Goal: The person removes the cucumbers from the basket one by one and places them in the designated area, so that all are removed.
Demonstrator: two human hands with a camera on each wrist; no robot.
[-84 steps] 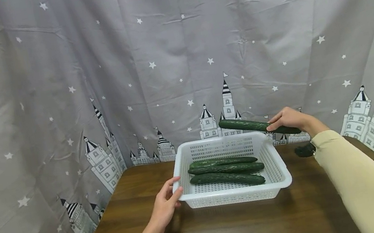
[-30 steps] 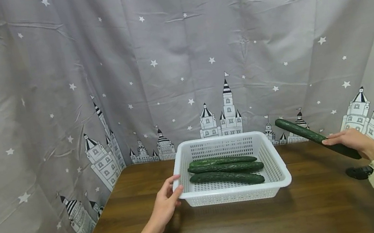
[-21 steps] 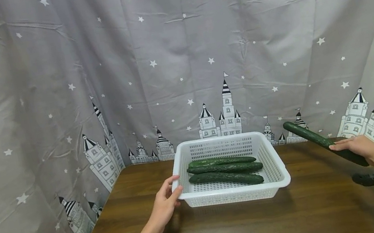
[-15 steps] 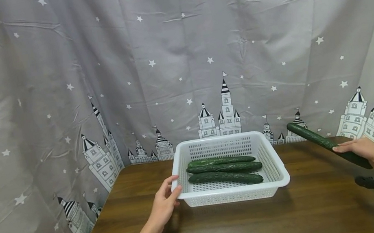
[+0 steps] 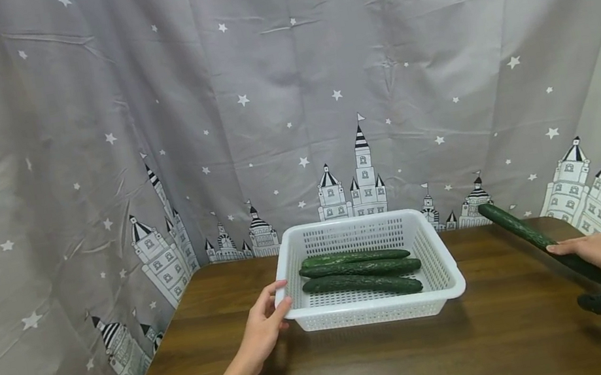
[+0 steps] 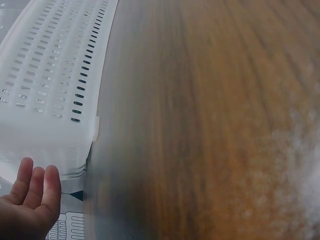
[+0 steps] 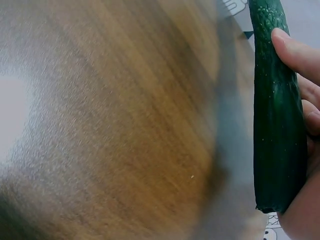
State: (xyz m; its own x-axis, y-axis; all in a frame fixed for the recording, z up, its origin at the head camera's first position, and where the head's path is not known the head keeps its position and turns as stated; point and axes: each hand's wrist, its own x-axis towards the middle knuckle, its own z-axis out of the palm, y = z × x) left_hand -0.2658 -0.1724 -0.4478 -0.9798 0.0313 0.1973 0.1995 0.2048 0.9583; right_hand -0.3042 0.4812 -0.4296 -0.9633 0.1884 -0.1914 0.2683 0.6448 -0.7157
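Note:
In the head view a white perforated plastic basket (image 5: 378,314) stands on the wooden table, with three dark green cucumbers (image 5: 359,270) lying side by side in it. My left hand (image 5: 263,321) holds the basket's left rim, thumb and index finger at the edge. Its other fingers (image 6: 36,186) lie against the outer wall in the left wrist view. Off to the right, my right hand (image 5: 594,251) grips another cucumber (image 5: 516,226) near its near end. The right wrist view has the thumb (image 7: 295,50) along that cucumber's side, the fingers curled behind it.
The brown wooden table (image 5: 367,369) runs beneath everything. A grey curtain (image 5: 289,83) printed with stars and castles hangs behind and along both sides. A black strapped device (image 5: 600,302) sits at my right wrist.
My right hand has carried its cucumber from above the basket's back right corner out to the right and lower, closer to the table. The left hand and basket have stayed in place.

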